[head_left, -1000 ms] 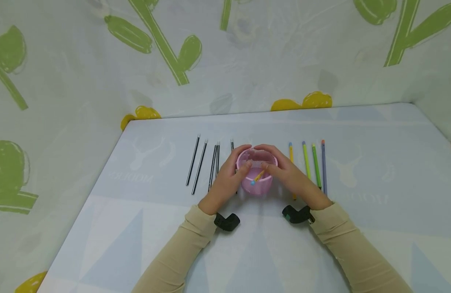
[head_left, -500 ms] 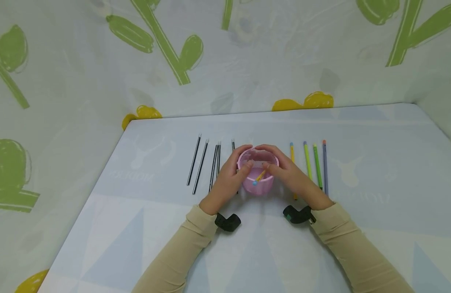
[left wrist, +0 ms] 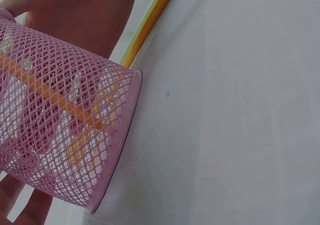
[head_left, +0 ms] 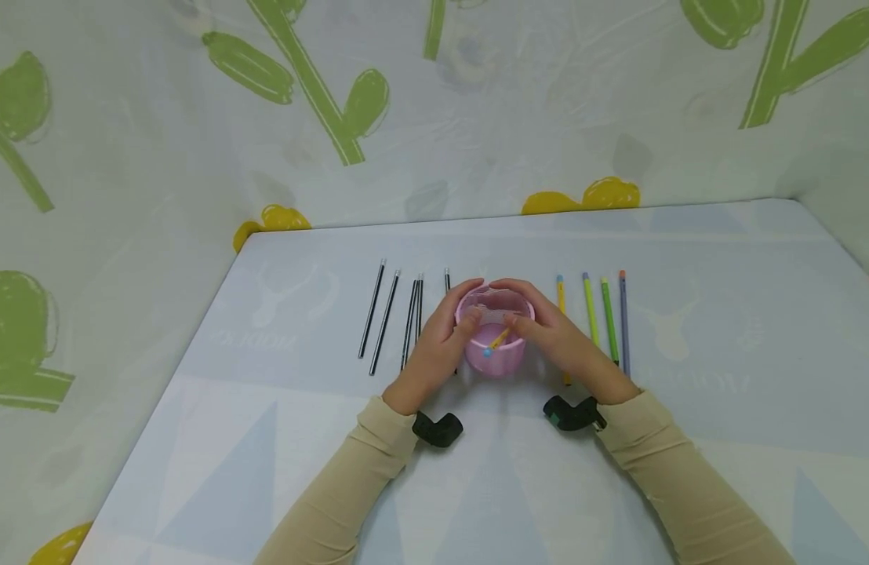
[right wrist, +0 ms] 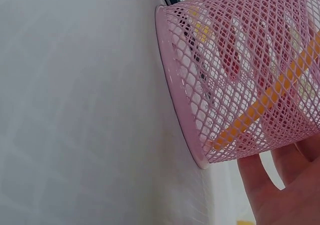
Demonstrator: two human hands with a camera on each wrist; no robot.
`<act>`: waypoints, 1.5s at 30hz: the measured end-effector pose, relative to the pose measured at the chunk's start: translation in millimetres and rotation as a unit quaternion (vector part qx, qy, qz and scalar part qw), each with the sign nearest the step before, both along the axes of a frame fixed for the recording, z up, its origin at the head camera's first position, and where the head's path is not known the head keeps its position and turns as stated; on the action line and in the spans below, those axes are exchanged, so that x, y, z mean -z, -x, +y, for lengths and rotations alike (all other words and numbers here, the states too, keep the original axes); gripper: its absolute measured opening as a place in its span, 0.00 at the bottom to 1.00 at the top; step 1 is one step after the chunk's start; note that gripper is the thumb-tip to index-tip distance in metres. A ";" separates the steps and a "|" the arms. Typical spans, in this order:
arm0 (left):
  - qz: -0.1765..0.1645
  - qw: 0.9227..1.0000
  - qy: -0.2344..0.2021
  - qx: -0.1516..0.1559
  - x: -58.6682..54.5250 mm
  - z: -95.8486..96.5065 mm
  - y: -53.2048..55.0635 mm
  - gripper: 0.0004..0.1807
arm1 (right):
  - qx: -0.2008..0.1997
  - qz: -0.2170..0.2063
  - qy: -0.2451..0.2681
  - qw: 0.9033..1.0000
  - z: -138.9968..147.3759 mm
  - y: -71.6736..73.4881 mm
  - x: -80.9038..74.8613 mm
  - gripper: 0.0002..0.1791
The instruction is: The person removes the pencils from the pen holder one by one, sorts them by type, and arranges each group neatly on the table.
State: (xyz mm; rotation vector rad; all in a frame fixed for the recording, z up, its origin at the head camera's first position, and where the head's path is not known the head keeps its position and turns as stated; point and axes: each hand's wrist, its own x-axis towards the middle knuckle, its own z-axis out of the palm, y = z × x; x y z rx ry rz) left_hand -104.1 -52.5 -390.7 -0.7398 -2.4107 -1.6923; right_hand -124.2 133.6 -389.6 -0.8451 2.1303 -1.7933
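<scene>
A pink mesh pencil cup (head_left: 496, 362) stands in the middle, its mouth towards me in the head view. My left hand (head_left: 436, 345) holds it round the left side, and my right hand (head_left: 563, 336) grips the right side. Both thumbs lie at the near rim, while the fingers wrap round the far side. Inside leans a yellow-orange pencil (head_left: 501, 339) with a light-blue end. Through the mesh it crosses the cup slantwise in the left wrist view. The cup's solid base ring (right wrist: 177, 90) shows in the right wrist view, close over the white tabletop.
Several black pencils (head_left: 385, 322) lie left of the cup, the rightmost partly hidden behind my left hand. To the right lie a yellow-orange pencil (head_left: 561, 294), a yellow-green one (head_left: 590, 306), a green one (head_left: 609, 318) and a purple-blue one (head_left: 624, 322). A leaf-patterned covering (head_left: 477, 118) rises behind the table.
My left thumb has drawn slightly left along the cup's rim. Both hands, the cup and the pencils otherwise keep their places.
</scene>
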 end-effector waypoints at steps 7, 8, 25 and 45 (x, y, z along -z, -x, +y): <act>-0.014 1.000 -0.006 -0.015 1.4 -1.9 -0.2 0.22 | 0.011 0.003 -0.012 1.000 -1.0 0.4 -1.7 0.23; -0.008 1.000 -0.012 -0.013 1.5 -2.3 -0.3 0.22 | 0.011 0.003 -0.012 1.000 -1.2 0.5 -2.0 0.23; -0.010 0.996 -0.077 -0.036 4.3 -6.0 1.6 0.19 | 0.020 -0.012 -0.023 0.999 -0.6 2.0 -1.6 0.23; -0.031 0.997 -0.059 -0.029 20.7 -8.7 11.0 0.19 | 0.026 0.006 -0.041 0.999 -0.4 0.9 -6.4 0.23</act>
